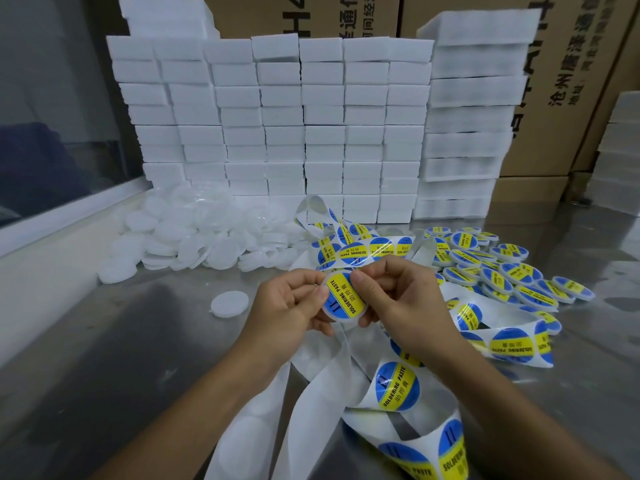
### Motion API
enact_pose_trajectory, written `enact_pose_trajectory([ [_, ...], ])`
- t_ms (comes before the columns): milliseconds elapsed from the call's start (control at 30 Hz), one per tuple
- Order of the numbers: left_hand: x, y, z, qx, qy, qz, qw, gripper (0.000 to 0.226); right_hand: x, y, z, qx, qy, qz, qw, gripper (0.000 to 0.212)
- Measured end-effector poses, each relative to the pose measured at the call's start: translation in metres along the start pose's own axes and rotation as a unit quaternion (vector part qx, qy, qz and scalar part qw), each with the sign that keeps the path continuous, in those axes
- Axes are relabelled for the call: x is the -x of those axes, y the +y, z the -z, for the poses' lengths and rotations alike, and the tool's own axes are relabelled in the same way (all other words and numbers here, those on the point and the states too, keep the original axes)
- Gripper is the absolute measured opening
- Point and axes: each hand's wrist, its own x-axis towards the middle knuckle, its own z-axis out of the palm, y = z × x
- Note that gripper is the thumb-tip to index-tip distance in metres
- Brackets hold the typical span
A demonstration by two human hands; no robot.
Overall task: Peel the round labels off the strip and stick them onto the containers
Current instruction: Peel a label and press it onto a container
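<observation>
Two hands are working together above the table [104, 341]: the left hand [287, 306] is gripping a container [344, 296] by its edge, and the right hand [398, 296] is pinching and pressing its label. The strip [398, 386] is trailing below the container. Uneven thumb pressure could leave the label creased or off-centre.

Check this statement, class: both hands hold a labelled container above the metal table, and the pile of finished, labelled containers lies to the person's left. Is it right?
One thing is wrong. The head view shows the labelled pile lying to the person's right; the pile on the left is plain white, unlabelled. The rest stands: the left hand and right hand hold a labelled container above the metal table.
</observation>
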Motion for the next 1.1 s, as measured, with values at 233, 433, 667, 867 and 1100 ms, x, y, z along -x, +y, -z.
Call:
enact_pose_trajectory([
  [233,-0.003,0.002,0.004,0.050,0.048,0.019,0.997,0.007,0.005,0.004,-0.006,0.178,0.002,0.089,0.980,0.044],
  [433,-0.001,0.002,0.001,0.061,0.024,0.030,0.997,0.009,0.005,0.003,0.000,0.291,-0.014,0.186,0.938,0.060],
  [667,-0.002,0.005,0.003,-0.015,0.057,-0.011,0.998,0.009,-0.005,0.000,0.022,0.284,0.074,0.183,0.938,0.034],
  [867,-0.005,-0.006,0.012,-0.222,0.062,-0.001,0.973,0.011,-0.022,0.018,0.085,0.434,0.159,-0.004,0.887,0.029],
  [1100,-0.004,-0.015,0.011,-0.349,0.085,-0.039,0.932,0.021,-0.035,0.039,0.131,0.519,0.256,-0.088,0.810,0.035],
])
